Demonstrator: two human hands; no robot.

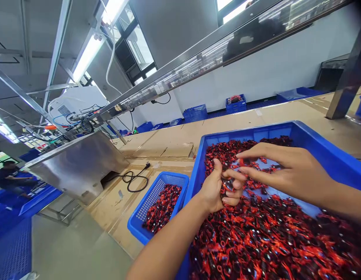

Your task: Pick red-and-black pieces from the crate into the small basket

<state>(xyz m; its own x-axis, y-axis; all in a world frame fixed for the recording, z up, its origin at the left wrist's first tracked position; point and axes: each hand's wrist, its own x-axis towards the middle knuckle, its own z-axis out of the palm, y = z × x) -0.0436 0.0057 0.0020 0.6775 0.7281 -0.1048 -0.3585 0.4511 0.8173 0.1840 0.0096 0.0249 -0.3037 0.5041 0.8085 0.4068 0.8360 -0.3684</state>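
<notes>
A big blue crate [340, 155] in front of me is heaped with small red-and-black parts [273, 241]. My left hand [219, 188] hovers over the heap, fingers curled around a few of those parts. My right hand [285, 169] reaches in from the right, its fingertips meeting the left hand and pinching a red piece at about the thumb. To the left stands a smaller blue basket [165, 181] partly filled with the same kind of red-and-black parts [162, 208].
The crates rest on a cardboard-covered table [168, 144]. A steel chute [78, 163] and a black cable [133, 181] lie to the left. More blue baskets [195, 112] line the far wall. Another person [11, 179] sits at far left.
</notes>
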